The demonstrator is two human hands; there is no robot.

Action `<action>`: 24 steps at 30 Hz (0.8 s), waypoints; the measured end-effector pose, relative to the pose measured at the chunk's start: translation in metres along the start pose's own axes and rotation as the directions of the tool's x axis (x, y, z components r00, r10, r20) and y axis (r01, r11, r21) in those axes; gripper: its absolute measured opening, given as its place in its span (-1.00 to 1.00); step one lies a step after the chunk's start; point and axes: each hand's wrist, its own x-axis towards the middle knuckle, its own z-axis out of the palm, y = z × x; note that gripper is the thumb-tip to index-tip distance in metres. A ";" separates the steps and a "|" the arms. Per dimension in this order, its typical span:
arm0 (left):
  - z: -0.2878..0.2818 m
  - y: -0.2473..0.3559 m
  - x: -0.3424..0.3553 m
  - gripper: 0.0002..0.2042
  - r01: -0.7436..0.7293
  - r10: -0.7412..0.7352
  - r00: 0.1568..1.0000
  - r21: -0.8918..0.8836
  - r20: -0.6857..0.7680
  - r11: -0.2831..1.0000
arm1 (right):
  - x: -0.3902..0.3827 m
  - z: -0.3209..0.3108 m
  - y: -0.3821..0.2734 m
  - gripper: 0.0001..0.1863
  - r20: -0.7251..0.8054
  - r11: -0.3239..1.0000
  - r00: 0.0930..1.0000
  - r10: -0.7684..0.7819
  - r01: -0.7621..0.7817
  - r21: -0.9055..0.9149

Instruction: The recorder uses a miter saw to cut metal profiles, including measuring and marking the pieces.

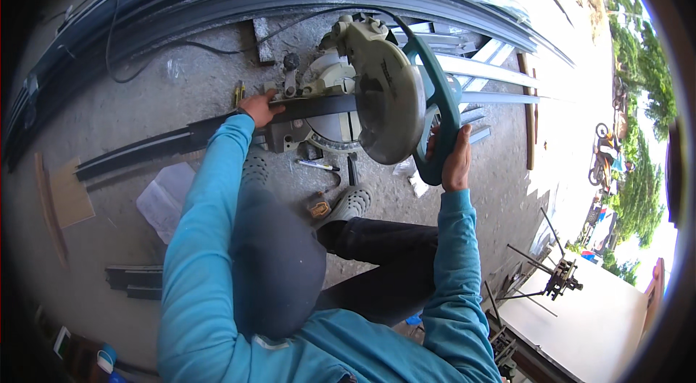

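Note:
A miter saw (388,97) with a grey blade guard and a green handle (444,104) stands on the floor in front of me. Its lower handle loop is in the grip of my right hand (457,160), fingers wrapped round it. A long dark metal profile (319,107) lies across the saw's base and runs out to the left. My left hand (259,109) holds it near the left end of the base, thumb and fingers over it. The guard hides the blade and the profile's right part.
Long dark profiles (217,2) lie bundled behind the saw, with a black power cord (116,42) looping in front. A marker (317,165) and tape measure (317,205) lie near my feet. White plastic (165,198) and short offcuts (134,280) sit to the left, pale metal bars (493,73) to the right.

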 end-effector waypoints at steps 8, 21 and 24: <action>-0.006 0.012 -0.009 -0.40 0.009 -0.008 1.000 -0.026 0.004 1.000 | -0.008 0.002 0.025 -0.17 -0.055 0.998 0.997 -0.059 0.058 -0.028; -0.009 0.015 -0.009 -0.40 -0.007 0.007 1.000 0.007 -0.004 1.000 | -0.010 0.002 0.043 -0.14 -0.067 0.997 0.995 -0.076 0.076 -0.010; -0.008 0.014 -0.010 -0.43 -0.008 0.008 1.000 -0.012 -0.022 1.000 | -0.012 0.004 0.041 -0.14 -0.071 0.997 0.995 -0.070 0.069 -0.023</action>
